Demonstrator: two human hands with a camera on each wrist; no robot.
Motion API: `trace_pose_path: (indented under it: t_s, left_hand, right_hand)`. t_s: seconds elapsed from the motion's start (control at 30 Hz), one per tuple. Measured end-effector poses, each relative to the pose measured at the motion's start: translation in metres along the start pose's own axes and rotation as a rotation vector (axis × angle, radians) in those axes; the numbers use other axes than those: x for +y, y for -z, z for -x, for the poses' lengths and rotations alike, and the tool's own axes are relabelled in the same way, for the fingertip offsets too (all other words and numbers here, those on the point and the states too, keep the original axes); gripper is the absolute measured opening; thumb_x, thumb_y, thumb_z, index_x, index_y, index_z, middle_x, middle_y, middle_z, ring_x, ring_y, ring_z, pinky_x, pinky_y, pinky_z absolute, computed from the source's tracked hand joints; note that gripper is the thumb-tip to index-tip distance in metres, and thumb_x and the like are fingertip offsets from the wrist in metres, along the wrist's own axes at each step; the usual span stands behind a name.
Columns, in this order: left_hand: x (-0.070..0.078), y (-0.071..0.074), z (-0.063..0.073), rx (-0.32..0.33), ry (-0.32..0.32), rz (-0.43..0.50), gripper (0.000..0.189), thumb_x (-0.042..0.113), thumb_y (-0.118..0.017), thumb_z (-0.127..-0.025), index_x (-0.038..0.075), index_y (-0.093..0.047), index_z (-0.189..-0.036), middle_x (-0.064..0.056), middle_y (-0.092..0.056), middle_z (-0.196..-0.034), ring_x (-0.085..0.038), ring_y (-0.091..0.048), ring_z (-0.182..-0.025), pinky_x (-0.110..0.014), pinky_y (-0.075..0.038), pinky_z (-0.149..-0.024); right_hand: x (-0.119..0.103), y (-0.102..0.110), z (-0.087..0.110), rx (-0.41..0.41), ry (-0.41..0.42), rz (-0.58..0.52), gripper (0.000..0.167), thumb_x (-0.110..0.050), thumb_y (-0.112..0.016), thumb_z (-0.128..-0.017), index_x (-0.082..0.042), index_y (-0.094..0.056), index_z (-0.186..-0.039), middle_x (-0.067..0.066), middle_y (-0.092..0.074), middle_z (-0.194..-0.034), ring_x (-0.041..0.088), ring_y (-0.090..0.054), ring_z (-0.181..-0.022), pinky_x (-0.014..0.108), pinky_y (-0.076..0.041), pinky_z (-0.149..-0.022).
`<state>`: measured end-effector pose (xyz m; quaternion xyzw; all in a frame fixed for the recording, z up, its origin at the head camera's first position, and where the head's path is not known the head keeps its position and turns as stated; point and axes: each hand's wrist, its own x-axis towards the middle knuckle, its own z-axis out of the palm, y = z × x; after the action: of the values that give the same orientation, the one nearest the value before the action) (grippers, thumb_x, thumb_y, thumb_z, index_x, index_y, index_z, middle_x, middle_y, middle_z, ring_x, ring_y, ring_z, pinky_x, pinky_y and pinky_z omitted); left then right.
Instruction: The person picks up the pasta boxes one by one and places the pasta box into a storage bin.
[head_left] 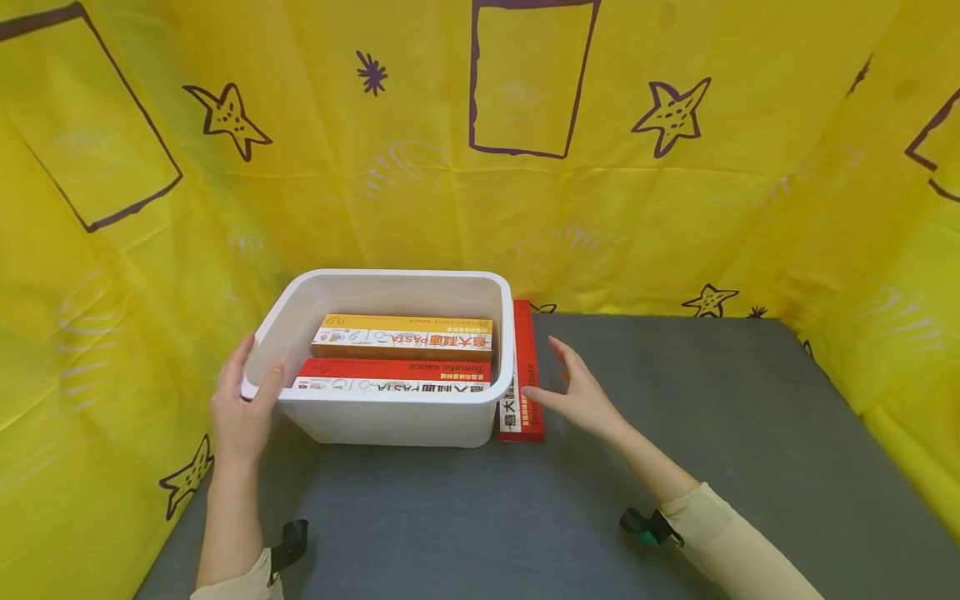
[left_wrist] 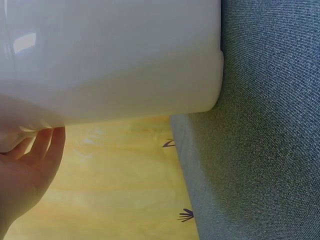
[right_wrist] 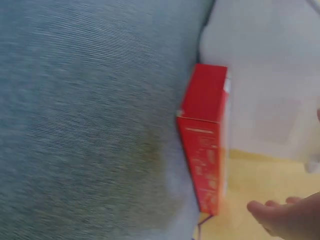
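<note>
A white plastic bin (head_left: 405,421) stands on the grey table, with a yellow pasta box (head_left: 405,323) and a red-and-white pasta box (head_left: 397,370) lying side by side in it. My left hand (head_left: 243,408) holds the bin's near left corner, thumb at the front rim and fingers along the left wall. Another red pasta box (head_left: 531,425), marked tomato sauce, stands on the table against the bin's right side. Just right of that box is my right hand (head_left: 581,400), thumb and fingers spread, holding nothing. In the right wrist view its fingers (right_wrist: 280,215) show beyond the box.
Grey cloth covers the table (head_left: 697,433). A yellow curtain (head_left: 420,208) with dark star drawings hangs behind the table and along both sides. Dark straps with small mounts (head_left: 648,527) sit at the cuffs.
</note>
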<state>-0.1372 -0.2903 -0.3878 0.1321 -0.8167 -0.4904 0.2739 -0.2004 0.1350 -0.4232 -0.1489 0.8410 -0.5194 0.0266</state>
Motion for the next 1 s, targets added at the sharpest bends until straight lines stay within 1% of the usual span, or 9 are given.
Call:
trace_pose_path:
  t_s: [0.07,0.23,0.43,0.57,0.77,0.9,1.0]
  left_hand:
    - [0.0,0.0,0.0,-0.005,0.017,0.003,0.057,0.033,-0.057,-0.094,0.028,-0.042,-0.149,-0.001,-0.043,-0.148,-0.028,-0.041,-0.126,-0.055,-0.033,-0.106]
    - [0.0,0.0,0.0,-0.007,0.029,0.005,0.056,0.034,-0.057,-0.094,0.03,-0.042,-0.149,-0.001,-0.043,-0.149,-0.029,-0.041,-0.126,-0.056,-0.033,-0.106]
    - [-0.001,-0.001,0.0,-0.008,0.022,0.005,0.057,0.034,-0.057,-0.094,0.029,-0.042,-0.149,-0.002,-0.043,-0.149,-0.029,-0.041,-0.126,-0.057,-0.033,-0.106]
    - [-0.001,-0.001,0.0,-0.006,0.022,0.006,0.056,0.034,-0.057,-0.094,0.029,-0.042,-0.149,-0.002,-0.043,-0.149,-0.029,-0.041,-0.125,-0.056,-0.033,-0.106]
    - [0.0,-0.001,0.0,-0.004,0.024,0.007,0.056,0.034,-0.057,-0.094,0.029,-0.042,-0.148,-0.002,-0.044,-0.148,-0.029,-0.042,-0.125,-0.056,-0.034,-0.106]
    - [0.0,0.0,0.0,-0.009,0.041,0.005,0.057,0.036,-0.057,-0.094,0.032,-0.041,-0.149,0.0,-0.043,-0.149,-0.029,-0.041,-0.126,-0.058,-0.034,-0.106]
    - [0.001,0.0,0.001,-0.014,0.046,0.007,0.057,0.036,-0.057,-0.094,0.032,-0.041,-0.149,0.0,-0.043,-0.149,-0.029,-0.041,-0.126,-0.059,-0.034,-0.105]
  right_hand:
    - [0.004,-0.003,0.001,-0.024,-0.037,-0.01,0.098,-0.032,-0.079,-0.081,-0.006,-0.019,-0.154,0.015,-0.022,-0.158,0.034,-0.023,-0.143,0.055,-0.028,-0.111]
    - [0.013,-0.008,0.003,-0.064,-0.106,-0.034,0.104,-0.032,-0.08,-0.078,-0.005,-0.014,-0.154,0.015,-0.018,-0.159,0.036,-0.02,-0.144,0.055,-0.027,-0.111]
    - [0.02,-0.017,0.004,-0.076,-0.153,-0.057,0.107,-0.027,-0.081,-0.077,-0.004,-0.01,-0.153,0.02,-0.016,-0.158,0.037,-0.019,-0.144,0.052,-0.027,-0.112]
    - [0.023,-0.023,0.006,-0.096,-0.174,-0.039,0.112,-0.027,-0.082,-0.075,-0.001,-0.006,-0.153,0.024,-0.017,-0.156,0.038,-0.021,-0.143,0.054,-0.028,-0.111]
    - [0.027,-0.034,0.009,-0.079,-0.149,0.051,0.118,-0.031,-0.084,-0.07,0.005,-0.007,-0.152,0.027,-0.025,-0.151,0.04,-0.026,-0.138,0.059,-0.028,-0.108]
    - [0.029,-0.043,0.012,-0.066,-0.141,0.076,0.121,-0.031,-0.086,-0.068,0.007,-0.007,-0.151,0.025,-0.032,-0.146,0.04,-0.03,-0.134,0.06,-0.031,-0.106]
    - [0.03,-0.048,0.012,-0.053,-0.152,0.079,0.122,-0.03,-0.087,-0.067,0.007,-0.008,-0.151,0.024,-0.035,-0.143,0.039,-0.031,-0.132,0.06,-0.032,-0.104]
